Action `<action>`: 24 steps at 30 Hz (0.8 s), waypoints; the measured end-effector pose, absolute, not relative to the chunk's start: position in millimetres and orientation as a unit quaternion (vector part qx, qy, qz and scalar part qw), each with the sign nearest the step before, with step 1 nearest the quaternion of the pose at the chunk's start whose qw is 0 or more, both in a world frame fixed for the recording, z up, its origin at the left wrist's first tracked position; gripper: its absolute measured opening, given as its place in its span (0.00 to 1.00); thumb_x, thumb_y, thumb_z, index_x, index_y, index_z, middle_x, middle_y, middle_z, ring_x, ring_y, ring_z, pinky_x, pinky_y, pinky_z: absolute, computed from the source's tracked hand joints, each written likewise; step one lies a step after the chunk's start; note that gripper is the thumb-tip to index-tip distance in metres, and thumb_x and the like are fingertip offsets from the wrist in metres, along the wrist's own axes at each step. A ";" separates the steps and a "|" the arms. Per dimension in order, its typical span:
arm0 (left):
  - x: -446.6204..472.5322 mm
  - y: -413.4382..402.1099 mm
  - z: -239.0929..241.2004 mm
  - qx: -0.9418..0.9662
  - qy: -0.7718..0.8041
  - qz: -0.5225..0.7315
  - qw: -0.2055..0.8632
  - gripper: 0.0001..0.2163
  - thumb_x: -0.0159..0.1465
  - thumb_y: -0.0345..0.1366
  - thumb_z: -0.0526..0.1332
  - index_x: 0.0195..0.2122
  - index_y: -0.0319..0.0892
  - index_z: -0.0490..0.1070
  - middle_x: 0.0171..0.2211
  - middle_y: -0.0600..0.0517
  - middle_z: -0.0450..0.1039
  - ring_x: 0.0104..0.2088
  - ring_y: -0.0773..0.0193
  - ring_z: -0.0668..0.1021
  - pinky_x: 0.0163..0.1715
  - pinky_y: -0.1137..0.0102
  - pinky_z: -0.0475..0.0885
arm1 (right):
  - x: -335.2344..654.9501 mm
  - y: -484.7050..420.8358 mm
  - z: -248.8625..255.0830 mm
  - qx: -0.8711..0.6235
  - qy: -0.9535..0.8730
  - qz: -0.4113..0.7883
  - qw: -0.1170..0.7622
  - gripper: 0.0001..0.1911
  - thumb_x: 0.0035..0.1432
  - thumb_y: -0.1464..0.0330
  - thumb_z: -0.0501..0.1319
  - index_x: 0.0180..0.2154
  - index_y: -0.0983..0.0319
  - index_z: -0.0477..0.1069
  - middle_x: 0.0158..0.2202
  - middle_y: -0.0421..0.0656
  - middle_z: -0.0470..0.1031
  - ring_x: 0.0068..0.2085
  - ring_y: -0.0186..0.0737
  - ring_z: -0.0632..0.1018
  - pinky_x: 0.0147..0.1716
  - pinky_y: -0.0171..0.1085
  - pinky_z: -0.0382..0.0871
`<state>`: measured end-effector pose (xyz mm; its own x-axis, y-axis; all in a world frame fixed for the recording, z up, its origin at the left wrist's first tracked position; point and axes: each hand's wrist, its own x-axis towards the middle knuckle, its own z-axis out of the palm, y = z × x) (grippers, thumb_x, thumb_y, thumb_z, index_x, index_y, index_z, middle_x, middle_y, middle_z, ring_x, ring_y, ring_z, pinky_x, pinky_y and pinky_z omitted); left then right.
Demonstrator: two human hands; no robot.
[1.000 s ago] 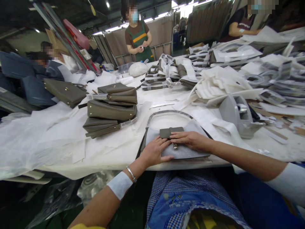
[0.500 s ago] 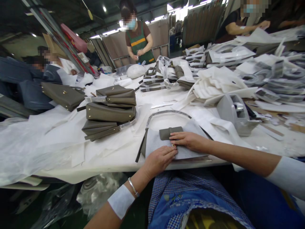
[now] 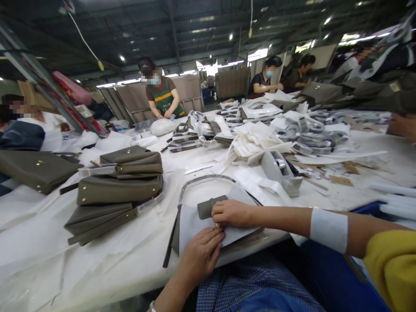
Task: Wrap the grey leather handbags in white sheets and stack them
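Observation:
A flat olive-grey handbag (image 3: pixel 175 232) lies at the table's near edge, covered by a white foam sheet (image 3: pixel 195 221), with its wrapped handle (image 3: pixel 203 178) arching away from me. My right hand (image 3: pixel 232 213) rests palm down on the bag's olive flap tab (image 3: pixel 206 208), fingers together. My left hand (image 3: pixel 199 255) lies on the sheet just below, fingertips meeting the right hand's at a small metal clasp that is nearly hidden. Neither hand lifts anything.
A stack of olive bags (image 3: pixel 118 190) sits to the left, another bag (image 3: pixel 34 169) further left. A grey tape dispenser (image 3: pixel 281 167), foam sheets (image 3: pixel 253 141) and wrapped straps (image 3: pixel 318 134) lie right. Several people work at the far side.
The camera has tilted up and turned right. My left hand slid back toward the table edge; my right hand has stayed on the flap tab.

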<state>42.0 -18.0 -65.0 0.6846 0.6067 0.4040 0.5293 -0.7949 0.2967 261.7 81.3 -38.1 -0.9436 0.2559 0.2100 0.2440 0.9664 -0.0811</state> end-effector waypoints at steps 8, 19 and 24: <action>40.0 -16.8 -67.9 0.922 0.306 0.235 0.046 0.22 0.68 0.29 0.56 0.63 0.46 0.65 0.59 0.49 0.72 0.58 0.59 0.74 0.60 0.60 0.72 | 268.8 96.1 -5.1 -0.256 -0.965 0.029 0.050 0.10 0.65 0.60 0.61 0.43 0.57 0.77 0.42 0.41 0.79 0.44 0.37 0.76 0.44 0.33 0.67; 40.1 -14.2 -69.3 0.925 0.292 0.243 -0.007 0.24 0.67 0.31 0.57 0.65 0.48 0.63 0.57 0.49 0.74 0.55 0.58 0.77 0.56 0.62 0.74 | 476.7 198.7 51.6 -0.726 -0.672 -0.145 0.016 0.11 0.62 0.75 0.57 0.45 0.70 0.75 0.45 0.58 0.77 0.48 0.51 0.77 0.47 0.48 0.68; 40.9 -14.7 -68.2 0.923 0.301 0.238 -0.005 0.24 0.67 0.30 0.57 0.65 0.48 0.63 0.57 0.50 0.74 0.56 0.58 0.77 0.57 0.63 0.73 | 502.5 202.5 46.4 -0.722 -0.676 -0.146 -0.028 0.06 0.63 0.73 0.60 0.40 0.67 0.75 0.43 0.49 0.78 0.46 0.46 0.78 0.47 0.46 0.69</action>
